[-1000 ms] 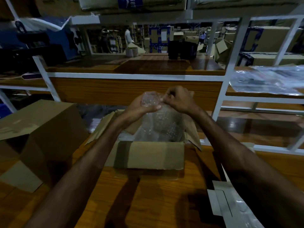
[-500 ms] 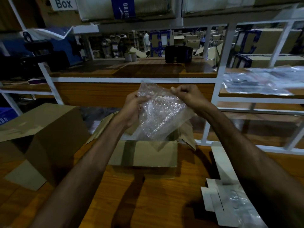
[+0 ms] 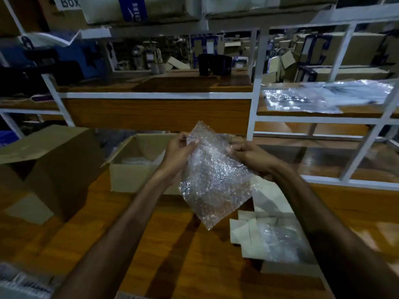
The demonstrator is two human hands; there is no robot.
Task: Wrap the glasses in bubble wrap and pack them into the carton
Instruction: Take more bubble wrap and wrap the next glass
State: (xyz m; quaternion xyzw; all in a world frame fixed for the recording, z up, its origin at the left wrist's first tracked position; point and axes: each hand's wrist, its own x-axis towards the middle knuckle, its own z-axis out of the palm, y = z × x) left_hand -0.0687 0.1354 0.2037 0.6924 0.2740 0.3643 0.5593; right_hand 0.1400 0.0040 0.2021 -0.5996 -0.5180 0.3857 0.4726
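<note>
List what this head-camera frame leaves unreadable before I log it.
- Bubble wrap, head view: its crinkled glare hides whether a glass is inside.
- Open carton: its near wall and the left hand hide most of its contents.
- Right hand: fingertips hidden behind the wrap.

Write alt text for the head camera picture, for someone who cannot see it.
Two hands, left hand and right hand, pinch the top edge of a bubble wrap sheet held up over a wooden table. Behind it stands an open carton; flat white card pieces lie to the right.
</note>
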